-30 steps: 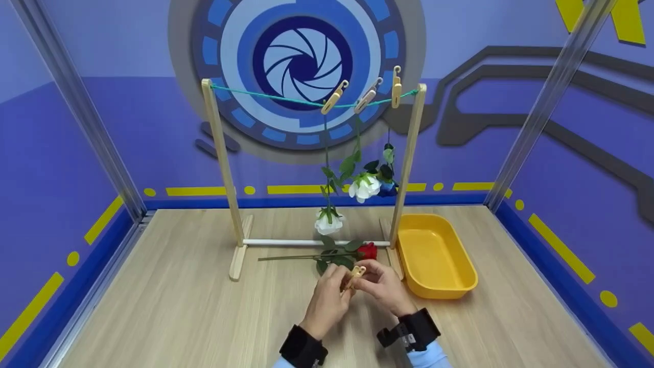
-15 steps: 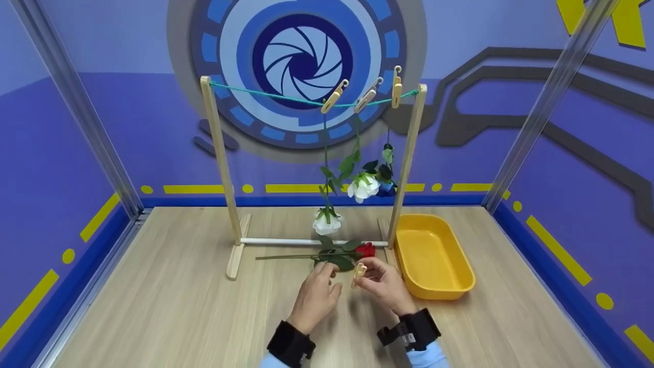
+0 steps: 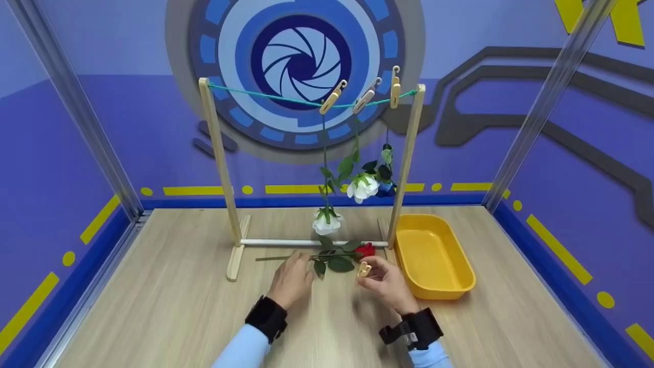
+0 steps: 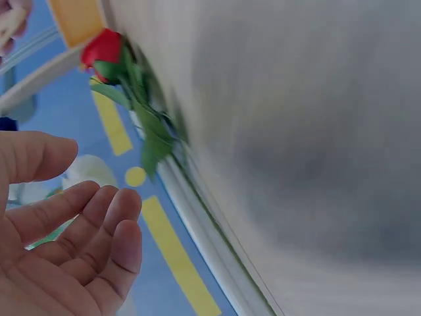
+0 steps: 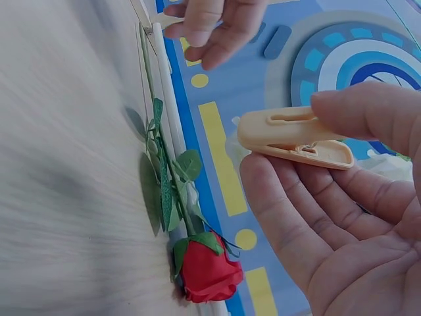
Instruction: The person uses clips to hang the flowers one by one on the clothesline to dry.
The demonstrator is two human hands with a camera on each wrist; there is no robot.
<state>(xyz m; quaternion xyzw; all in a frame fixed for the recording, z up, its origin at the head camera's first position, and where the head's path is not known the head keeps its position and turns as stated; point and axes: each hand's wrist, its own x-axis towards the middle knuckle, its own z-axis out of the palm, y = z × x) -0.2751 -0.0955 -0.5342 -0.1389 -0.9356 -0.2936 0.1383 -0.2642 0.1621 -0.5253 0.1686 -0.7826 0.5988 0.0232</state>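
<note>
A red artificial rose [image 3: 365,250] lies on the table, its stem pointing left. My left hand [image 3: 291,280] is just above that stem in the head view. In the left wrist view its fingers [image 4: 125,247] are loosely bent, apart from the rose and holding nothing. Between thumb and fingers, my right hand [image 3: 391,286] pinches a beige clothespin [image 5: 283,128] near the bloom. Two white roses [image 3: 327,222] and a blue rose [image 3: 387,189] hang head down from a green cord [image 3: 265,95], below several clothespins [image 3: 334,97].
The cord is strung between two wooden posts [image 3: 219,153] of a stand, joined low down by a white bar [image 3: 286,242]. A yellow plastic tray [image 3: 462,281] stands right of the stand. Blue printed walls [image 3: 577,204] enclose the table.
My left hand has let go of the clothespin and moved left to the rose stem. The right hand keeps the clothespin in almost the same place.
</note>
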